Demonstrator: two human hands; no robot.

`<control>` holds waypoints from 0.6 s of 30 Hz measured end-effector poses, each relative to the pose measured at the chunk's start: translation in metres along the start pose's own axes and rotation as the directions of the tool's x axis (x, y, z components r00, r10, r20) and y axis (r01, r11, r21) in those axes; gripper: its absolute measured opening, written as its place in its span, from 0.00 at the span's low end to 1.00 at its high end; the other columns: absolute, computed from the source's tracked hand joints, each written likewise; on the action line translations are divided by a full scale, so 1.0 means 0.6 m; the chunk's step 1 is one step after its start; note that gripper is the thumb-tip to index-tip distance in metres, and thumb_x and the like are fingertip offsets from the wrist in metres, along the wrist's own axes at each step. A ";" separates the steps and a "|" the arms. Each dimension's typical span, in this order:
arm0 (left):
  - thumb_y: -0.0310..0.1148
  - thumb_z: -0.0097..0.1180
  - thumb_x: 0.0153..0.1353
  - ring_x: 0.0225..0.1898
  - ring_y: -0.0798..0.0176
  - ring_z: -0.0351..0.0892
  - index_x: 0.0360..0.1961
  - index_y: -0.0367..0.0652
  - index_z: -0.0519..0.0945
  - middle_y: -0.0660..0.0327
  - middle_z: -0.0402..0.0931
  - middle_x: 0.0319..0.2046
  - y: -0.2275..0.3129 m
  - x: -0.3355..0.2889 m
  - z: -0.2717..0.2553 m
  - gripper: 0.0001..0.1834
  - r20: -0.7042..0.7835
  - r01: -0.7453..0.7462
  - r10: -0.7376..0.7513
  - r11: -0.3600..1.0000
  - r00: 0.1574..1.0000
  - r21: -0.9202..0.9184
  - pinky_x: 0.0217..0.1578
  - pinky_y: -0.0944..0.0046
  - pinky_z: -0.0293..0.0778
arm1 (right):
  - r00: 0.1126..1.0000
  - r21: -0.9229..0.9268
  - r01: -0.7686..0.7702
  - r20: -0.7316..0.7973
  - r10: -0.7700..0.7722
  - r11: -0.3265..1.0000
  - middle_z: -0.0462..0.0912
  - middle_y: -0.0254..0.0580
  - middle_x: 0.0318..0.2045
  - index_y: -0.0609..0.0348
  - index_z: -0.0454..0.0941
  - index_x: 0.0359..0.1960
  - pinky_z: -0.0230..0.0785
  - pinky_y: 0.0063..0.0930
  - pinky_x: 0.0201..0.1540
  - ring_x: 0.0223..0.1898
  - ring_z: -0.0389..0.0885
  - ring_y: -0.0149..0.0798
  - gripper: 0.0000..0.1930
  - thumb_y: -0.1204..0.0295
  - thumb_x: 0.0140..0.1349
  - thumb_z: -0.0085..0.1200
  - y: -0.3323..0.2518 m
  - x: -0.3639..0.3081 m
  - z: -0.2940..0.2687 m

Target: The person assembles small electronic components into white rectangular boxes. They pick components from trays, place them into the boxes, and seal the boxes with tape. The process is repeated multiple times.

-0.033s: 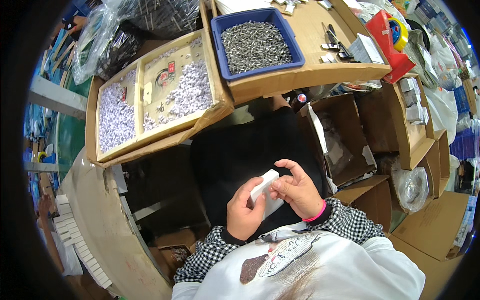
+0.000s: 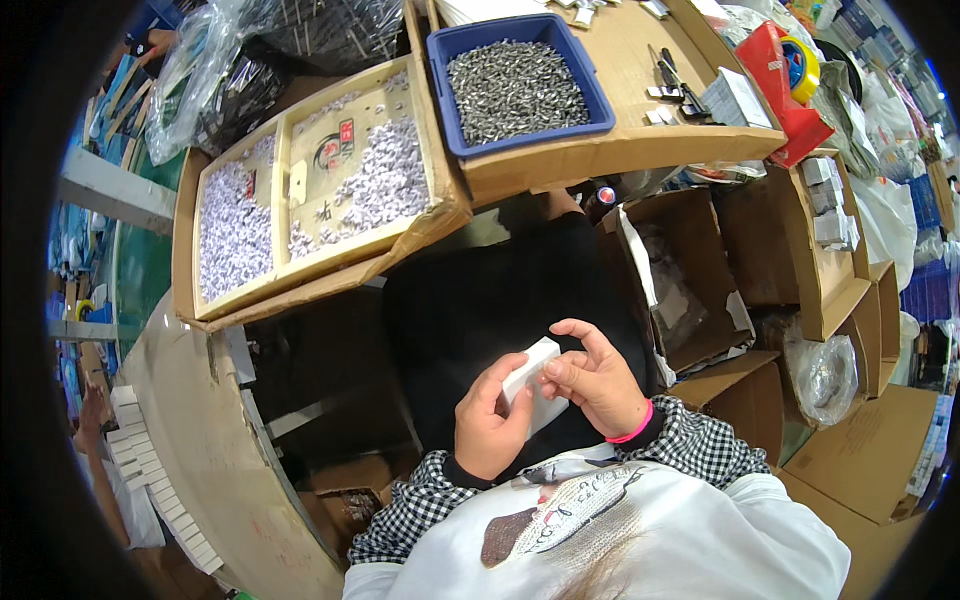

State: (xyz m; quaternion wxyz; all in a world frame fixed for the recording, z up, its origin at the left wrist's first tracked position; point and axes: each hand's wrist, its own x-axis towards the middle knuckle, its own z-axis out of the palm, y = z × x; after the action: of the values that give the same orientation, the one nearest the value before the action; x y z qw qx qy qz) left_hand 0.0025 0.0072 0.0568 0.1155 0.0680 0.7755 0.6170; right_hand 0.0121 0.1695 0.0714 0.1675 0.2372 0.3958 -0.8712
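A small white box (image 2: 532, 368), slim and oblong, is held in front of my body above my dark lap. My left hand (image 2: 490, 420) wraps round its left side, thumb on the near face and fingers along the far edge. At the box's right edge, my right hand (image 2: 605, 390) has thumb and a fingertip pinched together, with another finger raised. Whether a flap or some small part sits in that pinch is too small to make out.
Ahead stand a wooden tray (image 2: 283, 200) of small white-purple pieces and a blue bin (image 2: 598, 100) of metal parts. Tools (image 2: 675, 85) and a red tape dispenser (image 2: 768, 75) are at far right. Open cardboard boxes (image 2: 690, 270) stand right; white boxes (image 2: 160, 485) line the left table (image 2: 225, 440).
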 end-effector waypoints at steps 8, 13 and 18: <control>0.19 0.53 0.57 0.39 0.68 0.76 0.59 0.40 0.62 0.56 0.75 0.41 0.004 -0.005 -0.004 0.28 0.031 -0.043 0.044 0.999 0.999 -0.016 0.39 0.70 0.74 | 1.000 -0.030 -0.013 0.021 0.014 0.999 0.80 0.42 0.34 0.60 0.62 0.54 0.72 0.21 0.39 0.32 0.79 0.29 0.22 0.75 0.60 0.56 0.002 0.000 0.005; 0.21 0.53 0.56 0.38 0.65 0.79 0.56 0.40 0.68 0.53 0.76 0.43 0.013 -0.001 -0.012 0.24 0.080 -0.128 0.123 0.990 0.989 0.062 0.36 0.68 0.75 | 0.999 -0.077 -0.035 -0.011 0.034 0.996 0.81 0.42 0.32 0.61 0.61 0.53 0.71 0.19 0.37 0.31 0.79 0.28 0.22 0.73 0.59 0.57 -0.003 0.002 0.015; 0.25 0.52 0.57 0.33 0.60 0.81 0.49 0.41 0.75 0.51 0.78 0.42 0.017 0.006 -0.019 0.17 0.086 -0.145 0.138 0.985 0.987 0.090 0.31 0.67 0.75 | 0.996 -0.231 -0.091 -0.018 0.089 0.969 0.80 0.39 0.26 0.65 0.61 0.56 0.67 0.15 0.24 0.21 0.76 0.25 0.28 0.68 0.58 0.59 -0.011 0.005 0.006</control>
State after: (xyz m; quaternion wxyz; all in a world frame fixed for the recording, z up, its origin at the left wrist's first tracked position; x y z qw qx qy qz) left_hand -0.0044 -0.0003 0.0688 0.0986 0.1527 0.7921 0.5827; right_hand 0.0052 0.1703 0.0757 0.2317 0.2371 0.4842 -0.8097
